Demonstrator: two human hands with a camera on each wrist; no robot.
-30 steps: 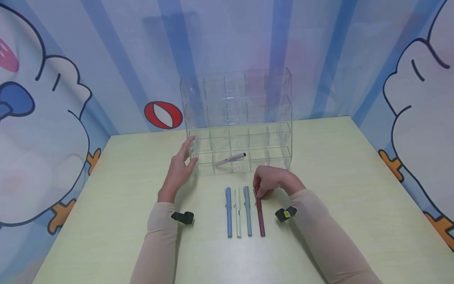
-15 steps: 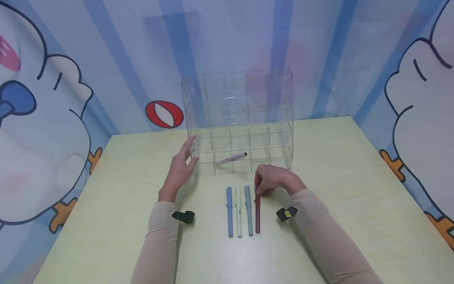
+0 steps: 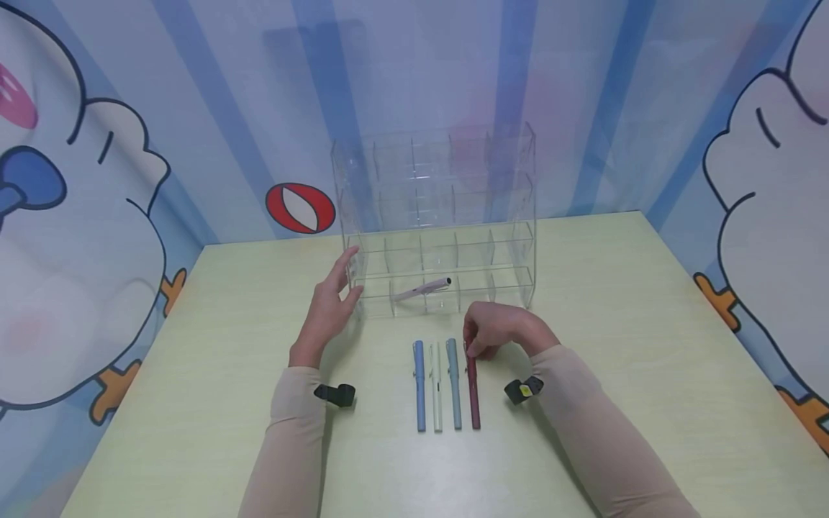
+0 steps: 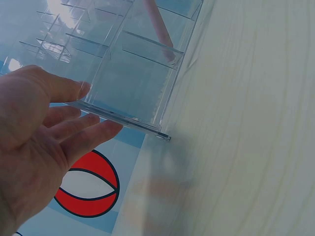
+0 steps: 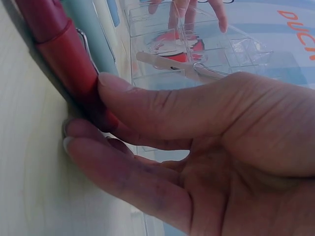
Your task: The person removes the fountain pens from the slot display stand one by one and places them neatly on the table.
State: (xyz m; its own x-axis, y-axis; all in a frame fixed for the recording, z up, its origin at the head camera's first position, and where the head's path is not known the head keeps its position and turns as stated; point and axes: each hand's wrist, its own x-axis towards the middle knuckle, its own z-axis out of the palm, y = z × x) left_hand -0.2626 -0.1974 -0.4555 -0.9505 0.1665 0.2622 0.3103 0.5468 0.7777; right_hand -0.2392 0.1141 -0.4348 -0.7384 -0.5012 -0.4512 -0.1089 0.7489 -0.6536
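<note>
My right hand [image 3: 495,329] pinches the capped upper end of a dark red pen [image 3: 474,396] between thumb and fingers. In the right wrist view the red pen [image 5: 69,59] lies close along the tabletop, its clip facing the neighbouring pen. Left of it, side by side, lie a blue-grey pen [image 3: 455,388], a pale green pen [image 3: 437,392] and a blue pen [image 3: 419,388]. My left hand [image 3: 329,311] grips the left side panel of a clear acrylic display rack [image 3: 437,255]; the left wrist view has the thumb inside and fingers outside this panel [image 4: 128,119].
A pale pinkish pen [image 3: 422,289] leans in the rack's lowest front tier, its dark-tipped end raised to the right. The rack's stepped tiers have several divided compartments. Behind the table [image 3: 583,288] hangs a striped blue backdrop [image 3: 427,57] with cartoon figures.
The red pen's lower end swung left toward the blue-grey pen, then a little back right. The right hand stays on its cap; the left hand has kept its grip on the rack.
</note>
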